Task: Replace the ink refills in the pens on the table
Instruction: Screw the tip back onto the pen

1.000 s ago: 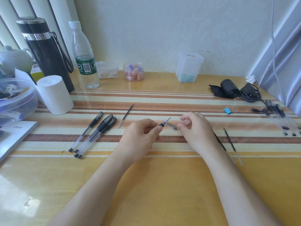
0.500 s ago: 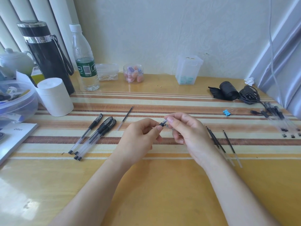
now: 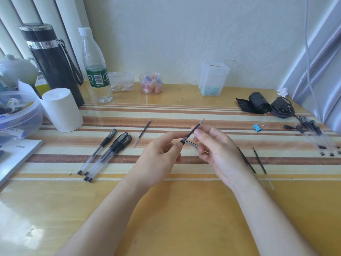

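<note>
My left hand (image 3: 158, 156) grips a pen barrel (image 3: 182, 141), mostly hidden in my fist, with only its dark front end showing. My right hand (image 3: 214, 146) pinches a thin dark refill (image 3: 196, 127) that sticks partway out of that end, tip pointing up and right. A small clear pen part (image 3: 191, 144) sits between my hands; I cannot tell if it lies on the table. Three capped pens (image 3: 107, 154) lie to the left, with a loose refill (image 3: 142, 133) beside them. More loose refills (image 3: 259, 159) lie to the right of my right wrist.
A white paper roll (image 3: 61, 109), black flask (image 3: 51, 61) and water bottle (image 3: 96, 71) stand back left by a plastic tub (image 3: 20, 117). A blue binder clip (image 3: 257, 127), black cable bundle (image 3: 267, 106) and several more pens (image 3: 313, 133) lie at the right.
My right hand has gone to the barrel's front end and drawn the refill out, up and to the right. My left hand has held the barrel nearly still.
</note>
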